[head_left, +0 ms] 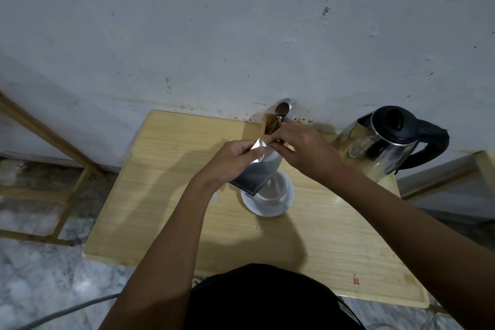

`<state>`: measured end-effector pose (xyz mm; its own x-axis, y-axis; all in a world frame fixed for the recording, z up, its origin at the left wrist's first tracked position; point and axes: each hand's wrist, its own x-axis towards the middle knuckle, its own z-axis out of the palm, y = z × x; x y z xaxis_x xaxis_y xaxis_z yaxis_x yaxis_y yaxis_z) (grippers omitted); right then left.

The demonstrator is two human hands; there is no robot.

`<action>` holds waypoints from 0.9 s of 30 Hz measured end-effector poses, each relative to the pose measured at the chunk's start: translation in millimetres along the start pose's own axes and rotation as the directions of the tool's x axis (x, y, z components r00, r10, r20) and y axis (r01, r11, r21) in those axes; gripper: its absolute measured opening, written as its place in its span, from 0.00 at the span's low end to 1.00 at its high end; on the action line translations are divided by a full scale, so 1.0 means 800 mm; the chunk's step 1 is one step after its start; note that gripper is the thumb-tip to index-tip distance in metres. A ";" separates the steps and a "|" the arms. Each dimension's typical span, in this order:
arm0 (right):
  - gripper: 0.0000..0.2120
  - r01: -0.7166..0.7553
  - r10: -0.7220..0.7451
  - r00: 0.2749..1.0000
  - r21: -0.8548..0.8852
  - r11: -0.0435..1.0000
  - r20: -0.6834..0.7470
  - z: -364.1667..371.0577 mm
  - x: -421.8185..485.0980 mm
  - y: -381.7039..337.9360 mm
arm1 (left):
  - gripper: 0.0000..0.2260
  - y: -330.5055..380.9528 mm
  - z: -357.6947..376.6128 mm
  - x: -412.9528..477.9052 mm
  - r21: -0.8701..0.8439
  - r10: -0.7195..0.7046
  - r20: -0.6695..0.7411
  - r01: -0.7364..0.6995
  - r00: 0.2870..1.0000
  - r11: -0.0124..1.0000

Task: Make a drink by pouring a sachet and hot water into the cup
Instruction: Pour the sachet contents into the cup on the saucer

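A silver and dark sachet (257, 173) hangs over the white cup (267, 199) in the middle of the wooden table (166, 195). My left hand (230, 159) pinches the sachet's top left corner. My right hand (302, 150) pinches the top edge right beside it. The sachet's lower end covers part of the cup's rim. A steel kettle (385, 142) with a black lid and handle stands at the table's back right corner.
A small wooden holder with spoons (277, 122) stands at the table's back edge against the grey wall, just behind my hands. A wooden frame (61, 166) stands on the marble floor to the left. A grey cable (67, 311) runs across the floor at bottom left.
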<state>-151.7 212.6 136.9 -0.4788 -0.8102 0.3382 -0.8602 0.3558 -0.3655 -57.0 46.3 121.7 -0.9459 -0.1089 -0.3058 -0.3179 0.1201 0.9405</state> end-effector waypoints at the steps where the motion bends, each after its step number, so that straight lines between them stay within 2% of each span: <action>1: 0.05 -0.001 0.001 1.000 -0.001 1.000 0.003 0.001 0.000 0.000 | 0.09 -0.002 -0.001 0.002 -0.009 0.013 -0.011 -0.013 1.000 1.000; 4: 0.03 0.060 -0.061 0.997 -0.032 0.998 -0.042 0.004 -0.003 -0.004 | 0.09 -0.009 -0.003 0.007 -0.040 0.056 -0.049 -0.058 0.997 0.998; 6: 0.01 0.097 -0.103 0.986 -0.053 0.994 -0.130 0.004 -0.008 -0.006 | 0.09 -0.017 -0.009 0.009 -0.041 0.052 -0.094 -0.056 0.994 0.998; 9: 0.01 0.065 -0.073 0.957 -0.035 0.997 -0.279 0.005 -0.018 -0.010 | 0.08 -0.026 -0.021 0.008 -0.055 0.025 -0.144 -0.033 0.989 0.998; 11: 0.02 -0.012 0.019 0.937 0.023 1.000 -0.348 0.007 -0.028 -0.015 | 0.08 -0.031 -0.027 0.008 -0.098 0.004 -0.137 -0.018 0.991 0.995; 14: 0.03 -0.189 0.274 0.864 0.232 0.954 -0.422 0.013 -0.044 -0.027 | 0.11 -0.035 -0.034 0.006 -0.111 -0.001 -0.190 -0.020 0.982 0.994; 17: 0.07 -0.309 0.499 0.781 0.462 0.831 -0.375 0.025 -0.052 -0.044 | 0.09 -0.038 -0.039 0.003 -0.157 -0.015 -0.235 -0.022 0.972 0.987; 19: 0.07 -0.301 0.625 0.688 0.639 0.708 -0.369 0.031 -0.052 -0.053 | 0.09 -0.042 -0.046 -0.001 -0.166 -0.017 -0.275 -0.030 0.961 0.986; 21: 0.05 -0.258 0.710 0.593 0.745 0.615 -0.380 0.032 -0.052 -0.056 | 0.14 -0.049 -0.056 -0.009 -0.155 -0.004 -0.313 -0.047 0.950 0.987; 22: 0.03 -0.273 0.717 0.593 0.746 0.607 -0.367 0.032 -0.052 -0.056 | 0.15 -0.052 -0.061 -0.013 -0.158 0.001 -0.327 -0.056 0.945 0.986; 23: 0.03 -0.321 0.708 0.629 0.723 0.612 -0.320 0.035 -0.050 -0.055 | 0.16 -0.055 -0.066 -0.017 -0.152 0.006 -0.334 -0.060 0.942 0.987; 25: 0.03 -0.462 0.682 0.717 0.635 0.618 -0.142 0.052 -0.045 -0.052 | 0.17 -0.058 -0.073 -0.026 -0.101 0.022 -0.320 -0.057 0.947 0.993; 27: 0.04 -0.571 0.658 0.753 0.521 0.634 0.025 0.076 -0.036 -0.048 | 0.18 -0.061 -0.077 -0.032 -0.054 0.029 -0.293 -0.046 0.956 0.997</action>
<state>-94.1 194.3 88.8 -0.9216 -0.3880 -0.0078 -0.1802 0.4457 -0.8769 -13.4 -17.8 92.7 -0.8938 -0.3898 -0.2218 -0.2695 0.0715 0.9603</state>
